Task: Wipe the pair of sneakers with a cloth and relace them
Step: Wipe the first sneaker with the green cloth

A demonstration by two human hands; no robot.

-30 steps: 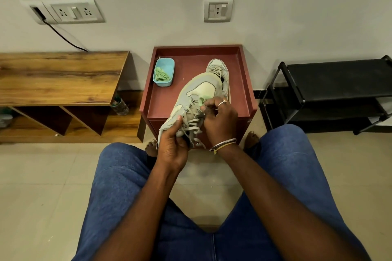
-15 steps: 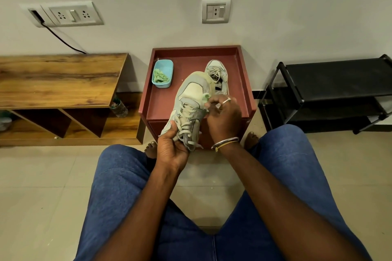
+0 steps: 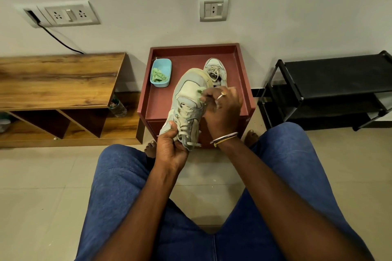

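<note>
Now my left hand [image 3: 169,150] grips the pale grey laced sneaker [image 3: 187,89]; my right hand [image 3: 224,110] fingers pinch crumpled green cloth [image 3: 199,91] against its toe.

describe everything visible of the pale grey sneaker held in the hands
The pale grey-green lace-up sneaker has cream panels, off-white laces and a yellowed toe rim. It is tilted, toe away, over the maroon table. The left hand grips its heel end; the right hand presses a small green cloth against its side.
</note>
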